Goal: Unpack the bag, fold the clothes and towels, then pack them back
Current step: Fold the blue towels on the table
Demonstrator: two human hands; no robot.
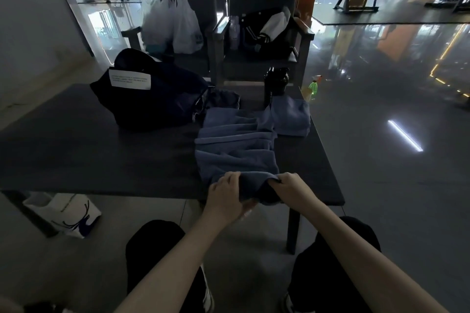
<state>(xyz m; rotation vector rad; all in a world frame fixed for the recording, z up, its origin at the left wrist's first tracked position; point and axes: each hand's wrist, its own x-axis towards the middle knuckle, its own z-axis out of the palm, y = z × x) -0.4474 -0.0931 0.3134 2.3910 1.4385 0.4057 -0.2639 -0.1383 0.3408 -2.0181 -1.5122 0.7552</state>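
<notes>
Blue towel (236, 150) spread on table (101, 155), near edge pinched by my left hand (226, 192) and right hand (292, 189). Folding step underway; bag (152, 99) behind. Next: carry edge forward, align corners.

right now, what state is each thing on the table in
blue towel, rumpled on the table, near edge lifted
left hand, grips the towel's near edge
right hand, grips the towel's near edge
second blue towel, folded, lying flat
dark bag, slumped on the table
dark garment, crumpled beside the bag
black bottle, upright
</notes>
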